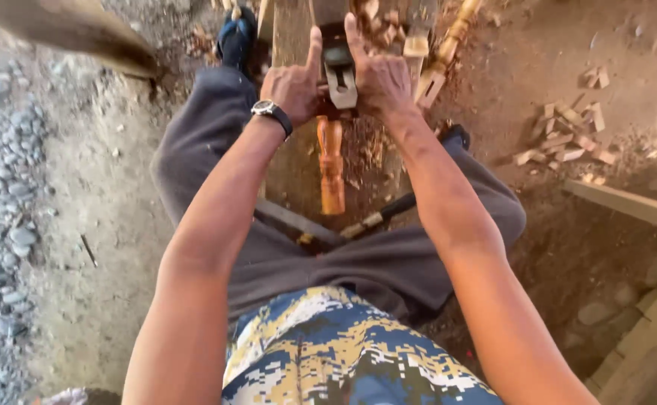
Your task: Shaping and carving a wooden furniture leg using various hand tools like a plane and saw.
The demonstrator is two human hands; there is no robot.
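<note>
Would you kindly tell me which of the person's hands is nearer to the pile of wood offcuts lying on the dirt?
The right hand is nearer; the wood offcuts lie out to its right. The left hand, wearing a wristwatch, sits farther away, across the metal tool.

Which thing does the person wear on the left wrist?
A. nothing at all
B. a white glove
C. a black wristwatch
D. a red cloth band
C: a black wristwatch sits on the wrist just behind the left hand, which is bare and rests beside the tool on the plank.
</note>
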